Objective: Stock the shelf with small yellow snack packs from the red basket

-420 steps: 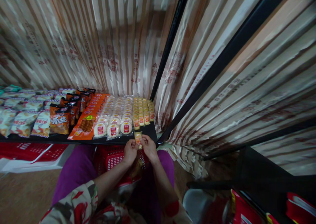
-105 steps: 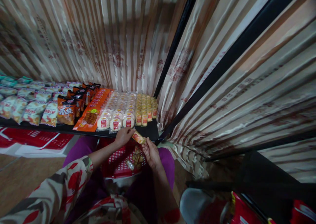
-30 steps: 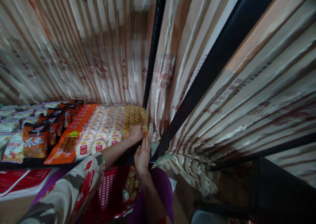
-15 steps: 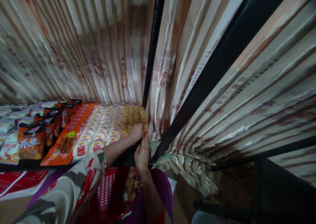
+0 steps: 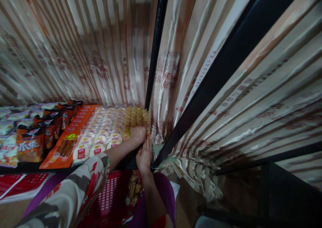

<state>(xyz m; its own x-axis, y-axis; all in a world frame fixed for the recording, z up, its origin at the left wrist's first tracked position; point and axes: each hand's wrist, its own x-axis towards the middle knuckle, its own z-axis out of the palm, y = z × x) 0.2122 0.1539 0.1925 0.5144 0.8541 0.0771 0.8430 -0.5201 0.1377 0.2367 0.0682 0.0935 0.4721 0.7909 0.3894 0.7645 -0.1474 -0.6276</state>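
Rows of small gold-wrapped snacks (image 5: 135,115) stand at the right end of a dark shelf (image 5: 129,161). My left hand (image 5: 138,134) lies over the front of these rows, its fingers hidden from view. Just below and to the right, my right hand (image 5: 144,157) has its fingers stretched out and close together, pointing away along the right side of the gold rows. The fingertips of both hands meet near the front right corner. Left of the gold snacks stand rows of round white packaged crackers (image 5: 99,142).
An orange snack bag (image 5: 64,151) lies left of the crackers, beside orange-black bags (image 5: 30,144) and white bags (image 5: 9,149). Below the shelf is a red basket (image 5: 109,191) with gold-wrapped pieces (image 5: 134,189). Black posts (image 5: 191,110) and pleated curtains (image 5: 113,53) border the shelf.
Both hands stay at the front right corner of the gold rows, with only a slight shift. The left hand sits a little lower over the rows.
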